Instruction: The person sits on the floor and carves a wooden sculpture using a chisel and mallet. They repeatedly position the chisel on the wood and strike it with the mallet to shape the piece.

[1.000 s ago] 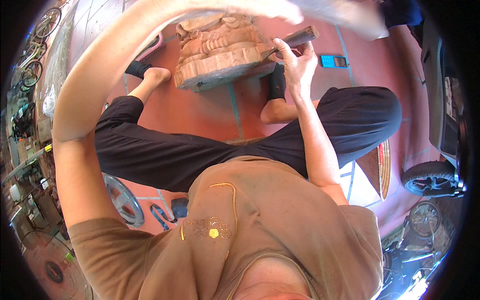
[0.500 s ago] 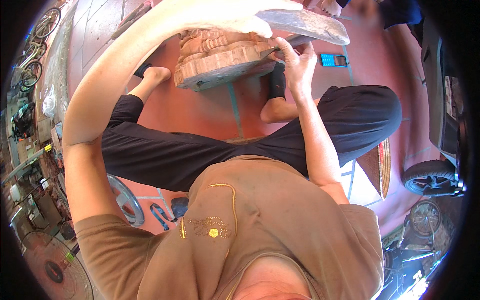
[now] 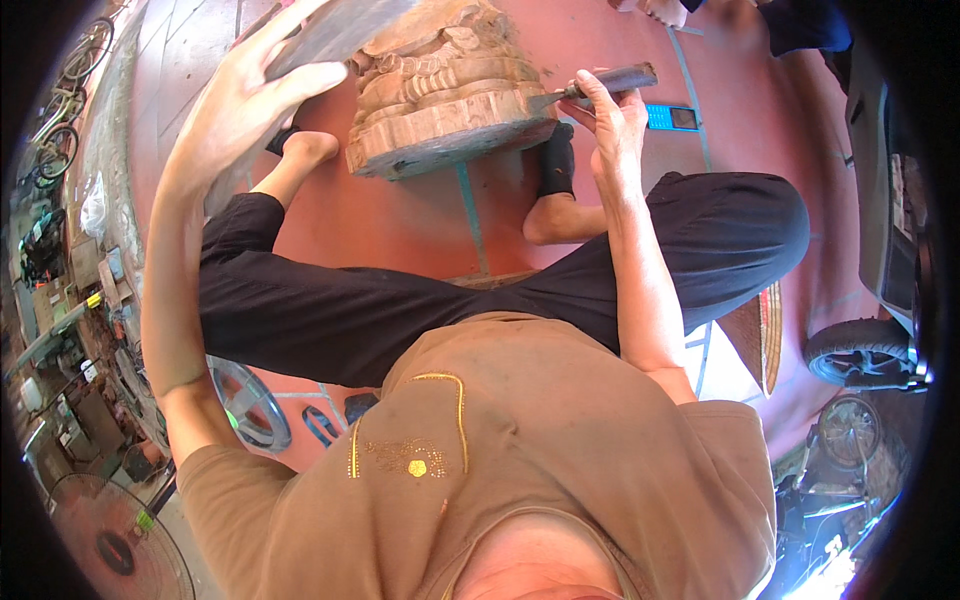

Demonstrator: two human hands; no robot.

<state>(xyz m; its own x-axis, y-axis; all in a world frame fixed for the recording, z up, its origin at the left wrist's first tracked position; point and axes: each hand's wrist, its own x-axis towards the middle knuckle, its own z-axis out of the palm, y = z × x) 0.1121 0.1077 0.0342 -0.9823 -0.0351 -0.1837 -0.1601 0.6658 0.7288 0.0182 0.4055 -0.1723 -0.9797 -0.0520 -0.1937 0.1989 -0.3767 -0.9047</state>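
Observation:
A carved wooden block [image 3: 445,105], with rounded relief shapes and a flat base, stands on the floor between my feet. My right hand [image 3: 618,122] pinches a chisel [image 3: 632,77] with a dark handle. Its blade tip meets the block's right side near the base. My left hand [image 3: 250,115] is raised to the left of the block, closed round a grey, worn wooden mallet [image 3: 345,32]. The mallet is smeared by motion, and its far end runs out of view at the top.
A blue keypad phone [image 3: 672,118] lies on the red tiled floor beyond my right hand. A standing fan [image 3: 115,550] and piled clutter are at the left, with bicycles behind. A black motorbike wheel [image 3: 862,355] stands at the right. Another person's feet [image 3: 665,10] show at the top.
My left hand has swung the mallet up and left, from above the chisel to the block's left side. My right hand keeps the chisel at the block, its handle now in plain sight.

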